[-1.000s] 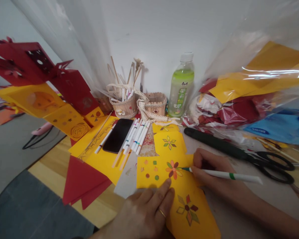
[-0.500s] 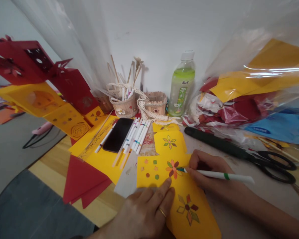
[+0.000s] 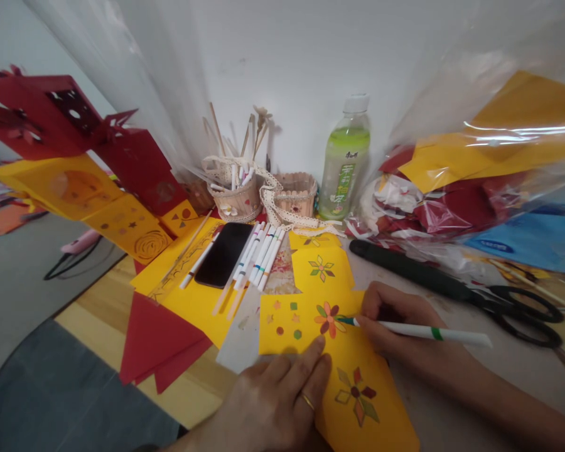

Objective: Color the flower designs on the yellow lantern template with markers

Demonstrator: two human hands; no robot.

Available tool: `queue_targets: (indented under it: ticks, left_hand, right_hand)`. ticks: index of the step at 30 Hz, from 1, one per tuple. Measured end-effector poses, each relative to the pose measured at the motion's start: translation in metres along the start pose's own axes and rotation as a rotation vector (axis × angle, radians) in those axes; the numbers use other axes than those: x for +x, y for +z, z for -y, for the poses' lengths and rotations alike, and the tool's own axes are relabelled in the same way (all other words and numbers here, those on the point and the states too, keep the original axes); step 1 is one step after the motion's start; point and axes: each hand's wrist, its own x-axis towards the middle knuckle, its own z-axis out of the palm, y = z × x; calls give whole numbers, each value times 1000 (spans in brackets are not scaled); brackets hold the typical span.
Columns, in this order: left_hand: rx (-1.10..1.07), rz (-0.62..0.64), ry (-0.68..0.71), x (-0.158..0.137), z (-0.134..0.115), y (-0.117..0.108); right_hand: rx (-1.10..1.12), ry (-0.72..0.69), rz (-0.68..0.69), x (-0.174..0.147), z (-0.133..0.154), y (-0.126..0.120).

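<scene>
My right hand [image 3: 400, 320] pinches a white marker [image 3: 421, 331] with a green band. Its green tip touches a petal at the right side of a drawn flower [image 3: 329, 320]. That flower, with orange, red and green petals, is on yellow folded card [image 3: 386, 402]. My left hand [image 3: 277, 402], wearing a ring, lies on the card's lower left part, index fingertip just below the flower. A second flower with diamond petals [image 3: 356, 395] shows nearer me, and another [image 3: 321, 268] on the flap behind. Small coloured shapes [image 3: 287, 319] fill the left flap.
Several white markers [image 3: 263, 257] and a black phone [image 3: 226, 254] lie left of the card. Scissors [image 3: 522, 314] and a dark green stick-like tool [image 3: 405, 270] are at right. Behind stand a bottle [image 3: 344, 163] and wooden baskets [image 3: 235, 198]; red paper [image 3: 160, 345] lies front left.
The marker's back end has shifted slightly to the right, and its tip stays at the right petals. My left hand has hardly moved.
</scene>
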Motion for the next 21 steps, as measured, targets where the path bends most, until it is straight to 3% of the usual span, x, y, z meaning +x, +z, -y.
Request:
queue_targets:
  ticks: [21]
  left_hand:
    - [0,0,-18,0,0,1]
  right_hand:
    - [-23,2,25,0,3,-3]
